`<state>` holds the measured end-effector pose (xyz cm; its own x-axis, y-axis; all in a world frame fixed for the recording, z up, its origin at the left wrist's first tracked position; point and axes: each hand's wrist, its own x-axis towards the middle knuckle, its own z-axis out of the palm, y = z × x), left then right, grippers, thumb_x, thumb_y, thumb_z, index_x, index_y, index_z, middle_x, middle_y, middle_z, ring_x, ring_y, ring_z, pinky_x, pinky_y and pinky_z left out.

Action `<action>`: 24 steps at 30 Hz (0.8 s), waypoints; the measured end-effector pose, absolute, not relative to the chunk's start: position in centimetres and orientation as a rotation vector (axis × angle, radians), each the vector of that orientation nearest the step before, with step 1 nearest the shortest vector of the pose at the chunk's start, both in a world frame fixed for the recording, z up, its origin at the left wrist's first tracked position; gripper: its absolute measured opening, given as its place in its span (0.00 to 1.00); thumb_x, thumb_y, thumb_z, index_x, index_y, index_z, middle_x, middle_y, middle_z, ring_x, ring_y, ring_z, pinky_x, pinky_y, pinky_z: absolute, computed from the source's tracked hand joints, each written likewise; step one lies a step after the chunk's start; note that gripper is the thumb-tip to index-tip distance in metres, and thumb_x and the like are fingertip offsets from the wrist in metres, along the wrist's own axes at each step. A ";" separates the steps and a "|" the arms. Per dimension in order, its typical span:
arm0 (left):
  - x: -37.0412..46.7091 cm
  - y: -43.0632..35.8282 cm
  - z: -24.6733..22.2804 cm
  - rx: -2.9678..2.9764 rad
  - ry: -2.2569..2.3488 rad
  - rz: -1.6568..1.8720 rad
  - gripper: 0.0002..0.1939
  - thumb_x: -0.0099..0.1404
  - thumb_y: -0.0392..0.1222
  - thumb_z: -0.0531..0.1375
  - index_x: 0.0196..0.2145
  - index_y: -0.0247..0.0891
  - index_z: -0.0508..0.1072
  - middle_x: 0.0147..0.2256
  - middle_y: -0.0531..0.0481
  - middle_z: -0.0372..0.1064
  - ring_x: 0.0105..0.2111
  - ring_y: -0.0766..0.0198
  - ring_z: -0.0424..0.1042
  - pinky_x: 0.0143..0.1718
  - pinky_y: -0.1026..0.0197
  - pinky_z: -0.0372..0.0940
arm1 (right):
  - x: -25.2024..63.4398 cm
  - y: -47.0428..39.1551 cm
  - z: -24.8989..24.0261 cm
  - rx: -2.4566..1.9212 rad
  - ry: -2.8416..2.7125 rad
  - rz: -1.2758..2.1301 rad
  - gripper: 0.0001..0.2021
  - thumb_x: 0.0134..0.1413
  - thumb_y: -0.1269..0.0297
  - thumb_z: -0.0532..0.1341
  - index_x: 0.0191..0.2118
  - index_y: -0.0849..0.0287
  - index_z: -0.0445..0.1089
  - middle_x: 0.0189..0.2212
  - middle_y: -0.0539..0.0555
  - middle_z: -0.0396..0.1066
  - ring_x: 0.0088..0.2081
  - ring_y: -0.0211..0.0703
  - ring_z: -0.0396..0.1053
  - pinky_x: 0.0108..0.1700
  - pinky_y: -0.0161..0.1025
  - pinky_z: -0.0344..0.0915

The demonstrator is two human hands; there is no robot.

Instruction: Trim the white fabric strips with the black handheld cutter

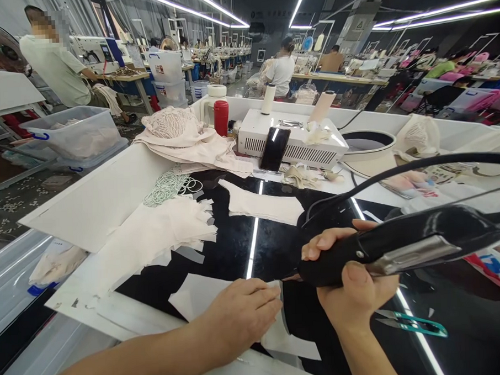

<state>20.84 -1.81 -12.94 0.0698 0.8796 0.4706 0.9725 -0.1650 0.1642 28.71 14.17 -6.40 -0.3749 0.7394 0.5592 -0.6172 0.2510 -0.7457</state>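
My right hand (357,282) is wrapped around a black corded hand tool (385,242) with a metal lever along its side. Its narrow tip points left, close to my left fingertips. My left hand (247,315) has its fingers together and bent over the edge of a white cut fabric piece (192,295); my thumb is hidden. Part of the fabric extends below that hand. Teal thread snips (421,323) lie on the black tabletop (286,247) to the right of my right wrist.
Stacked cream pieces (164,230) and a tangle of pale green cord (171,188) lie left. Another cut piece (263,203) lies farther back. Behind stand a phone (275,149), a white vented box (293,133) and a red bottle (221,118). The tool's cable (398,172) arches right.
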 end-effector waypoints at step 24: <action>20.8 -1.4 -13.0 -2.140 -1.775 -0.601 0.08 0.75 0.33 0.56 0.48 0.30 0.73 0.47 0.45 0.78 0.48 0.66 0.75 0.55 0.63 0.70 | 29.0 13.8 -7.1 -0.100 -1.382 1.440 0.18 0.60 0.63 0.67 0.54 0.53 0.67 0.32 0.48 0.71 0.27 0.40 0.70 0.30 0.43 0.71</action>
